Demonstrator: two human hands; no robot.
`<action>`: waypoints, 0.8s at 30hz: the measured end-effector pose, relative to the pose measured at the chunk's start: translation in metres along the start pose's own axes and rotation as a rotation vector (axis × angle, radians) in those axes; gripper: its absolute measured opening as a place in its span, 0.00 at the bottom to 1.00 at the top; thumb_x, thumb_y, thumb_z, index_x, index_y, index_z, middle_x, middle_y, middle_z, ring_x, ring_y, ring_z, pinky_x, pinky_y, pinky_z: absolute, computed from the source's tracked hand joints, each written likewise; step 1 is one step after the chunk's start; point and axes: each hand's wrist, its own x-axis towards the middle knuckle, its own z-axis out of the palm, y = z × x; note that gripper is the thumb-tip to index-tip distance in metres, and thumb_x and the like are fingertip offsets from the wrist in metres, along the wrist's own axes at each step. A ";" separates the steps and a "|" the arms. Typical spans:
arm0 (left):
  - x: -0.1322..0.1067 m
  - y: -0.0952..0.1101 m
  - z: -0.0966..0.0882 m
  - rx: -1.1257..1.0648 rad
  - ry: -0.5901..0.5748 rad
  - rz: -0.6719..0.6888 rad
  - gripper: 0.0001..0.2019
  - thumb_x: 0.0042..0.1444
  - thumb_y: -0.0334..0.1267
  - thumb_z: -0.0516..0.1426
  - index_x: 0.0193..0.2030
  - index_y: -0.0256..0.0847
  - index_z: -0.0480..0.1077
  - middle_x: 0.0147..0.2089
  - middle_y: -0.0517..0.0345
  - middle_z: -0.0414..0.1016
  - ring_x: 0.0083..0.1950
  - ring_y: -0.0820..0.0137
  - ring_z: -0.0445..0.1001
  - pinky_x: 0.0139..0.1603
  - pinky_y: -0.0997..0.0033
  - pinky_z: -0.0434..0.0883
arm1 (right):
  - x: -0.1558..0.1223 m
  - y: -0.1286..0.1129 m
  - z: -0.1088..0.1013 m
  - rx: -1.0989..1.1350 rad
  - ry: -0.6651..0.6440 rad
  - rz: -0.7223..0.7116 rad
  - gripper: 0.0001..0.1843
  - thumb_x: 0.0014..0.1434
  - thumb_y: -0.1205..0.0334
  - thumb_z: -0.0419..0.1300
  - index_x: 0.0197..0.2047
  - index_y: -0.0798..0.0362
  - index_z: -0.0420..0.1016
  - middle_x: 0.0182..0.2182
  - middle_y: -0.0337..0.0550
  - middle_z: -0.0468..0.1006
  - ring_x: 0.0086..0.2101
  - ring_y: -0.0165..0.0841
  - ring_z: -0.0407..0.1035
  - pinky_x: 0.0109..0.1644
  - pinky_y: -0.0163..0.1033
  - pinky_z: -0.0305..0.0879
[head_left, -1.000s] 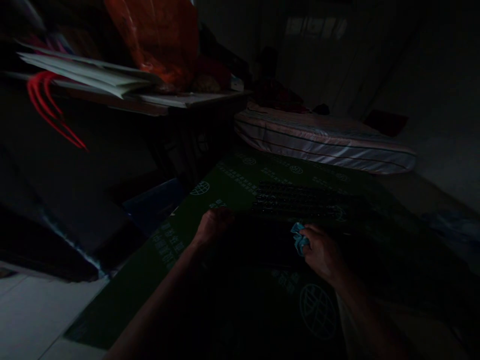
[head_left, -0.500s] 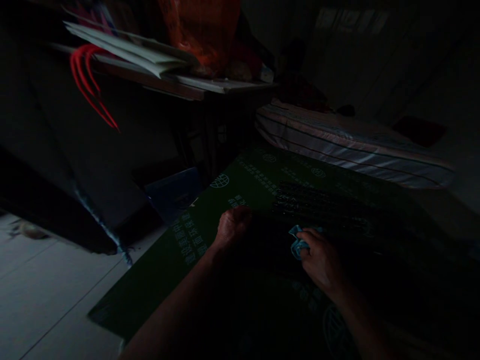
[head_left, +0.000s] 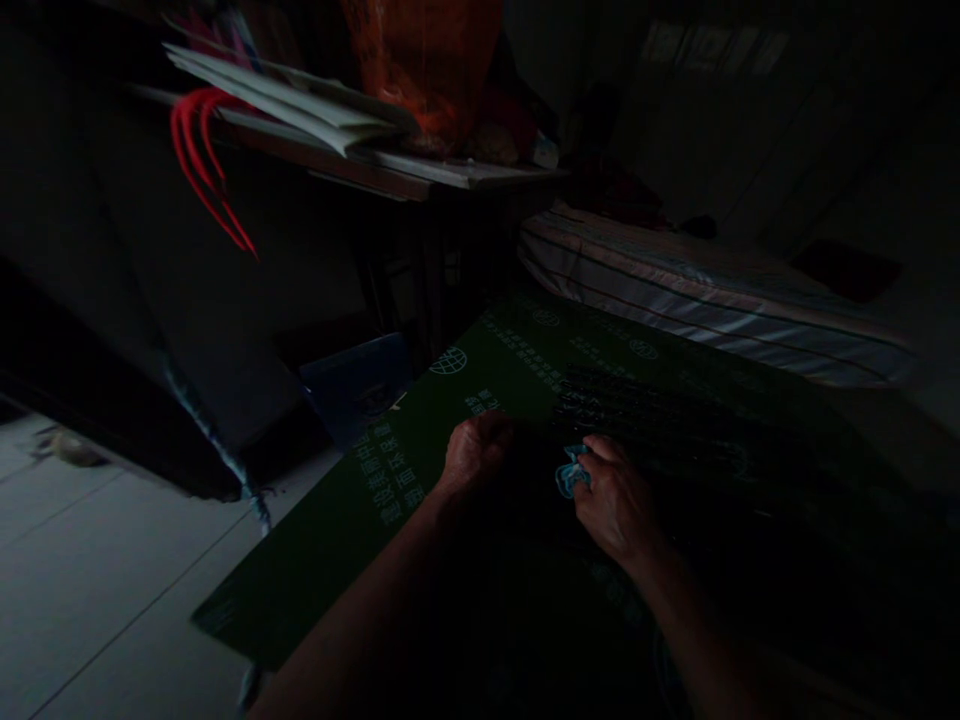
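The room is very dark. My right hand (head_left: 615, 495) is closed around a small crumpled light-blue cloth (head_left: 571, 474) and presses it on the near edge of a black keyboard (head_left: 652, 410). My left hand (head_left: 476, 452) is curled shut at the keyboard's left end; what it grips is hidden in the dark. The keyboard lies on a green mat (head_left: 390, 480) printed with pale globe logos and text.
A dark table (head_left: 390, 180) at the upper left carries stacked papers (head_left: 300, 95), an orange bag (head_left: 427, 60) and hanging red cords (head_left: 206, 165). A striped mattress (head_left: 705, 290) lies beyond the mat. A blue box (head_left: 352, 375) sits under the table. Pale floor tiles (head_left: 90, 590) spread at the left.
My right hand has slid the blue cloth to the left, closer to my left hand. The view has panned, so the mat and table sit further right in frame.
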 end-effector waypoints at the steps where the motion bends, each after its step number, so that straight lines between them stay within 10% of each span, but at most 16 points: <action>1: 0.000 0.000 0.000 0.001 0.005 -0.004 0.11 0.49 0.37 0.52 0.37 0.39 0.73 0.33 0.55 0.77 0.35 0.65 0.74 0.36 0.69 0.69 | 0.001 -0.003 -0.001 0.008 -0.009 0.001 0.14 0.50 0.71 0.52 0.37 0.56 0.75 0.47 0.51 0.70 0.51 0.39 0.60 0.56 0.40 0.56; 24: 0.001 0.001 0.001 -0.049 0.048 0.007 0.12 0.51 0.34 0.49 0.35 0.39 0.73 0.33 0.56 0.77 0.35 0.67 0.74 0.37 0.71 0.70 | 0.036 -0.061 0.006 0.051 -0.047 -0.138 0.13 0.54 0.74 0.49 0.36 0.55 0.73 0.38 0.48 0.72 0.41 0.37 0.61 0.46 0.39 0.57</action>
